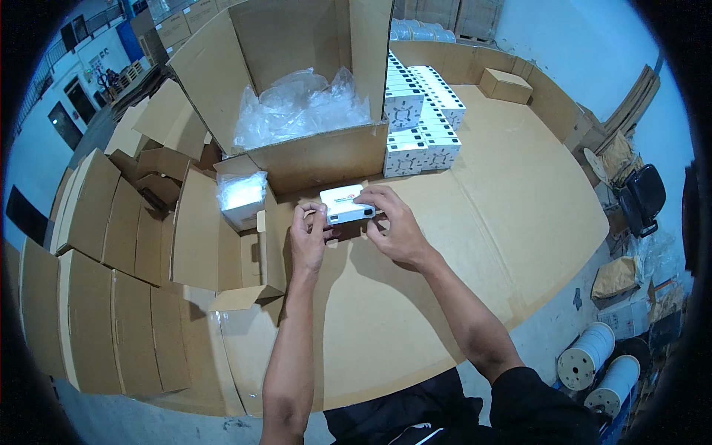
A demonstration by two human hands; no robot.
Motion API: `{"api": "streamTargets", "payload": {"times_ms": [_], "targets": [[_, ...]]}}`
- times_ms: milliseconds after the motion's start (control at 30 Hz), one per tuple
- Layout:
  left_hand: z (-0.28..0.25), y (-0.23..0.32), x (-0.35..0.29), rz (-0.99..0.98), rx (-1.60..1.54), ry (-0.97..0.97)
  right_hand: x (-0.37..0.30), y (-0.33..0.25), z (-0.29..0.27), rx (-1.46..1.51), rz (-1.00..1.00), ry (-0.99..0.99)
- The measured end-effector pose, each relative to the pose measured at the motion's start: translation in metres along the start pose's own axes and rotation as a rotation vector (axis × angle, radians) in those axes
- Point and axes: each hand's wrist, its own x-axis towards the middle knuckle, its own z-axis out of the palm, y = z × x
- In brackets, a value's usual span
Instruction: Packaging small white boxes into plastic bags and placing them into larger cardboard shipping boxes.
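Note:
Between my two hands is a small white box (343, 205) with dark markings on its near side, held above the cardboard-covered table. My left hand (308, 236) grips its left end, fingers bent against it. On the right end, the fingers of my right hand (393, 224) lie over the top and the thumb is below. Just left of my left hand stands an open cardboard carton (200, 230), with a plastic-wrapped white pack (243, 202) inside at its far end. Beyond my hands, a large open carton (319, 159) holds crumpled clear plastic bags (300, 107).
Stacks of white boxes (423, 144) stand right of the large carton. Several brown cartons (93, 319) crowd the left side. A small closed carton (506, 85) sits at the table's far edge. Cable spools (586, 352) and a black chair (642, 194) are on the floor at right.

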Motion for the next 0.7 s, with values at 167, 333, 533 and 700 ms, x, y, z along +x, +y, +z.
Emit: {"api": "streamTargets", "payload": {"times_ms": [167,333,533,700], "targets": [[0.008,0.007,-0.001,0.021,0.128,-0.006,0.000,0.027,0.006,0.278,0.085,0.104],[0.012,0.006,0.000,0.143,0.166,-0.011,0.001,0.044,0.014,0.393,0.211,0.085],[0.012,0.003,-0.001,0.245,0.335,-0.052,0.004,0.046,0.013,0.298,0.243,0.112],[0.012,0.004,-0.003,0.227,0.444,-0.042,0.003,0.046,0.011,0.269,0.229,0.117]]}}
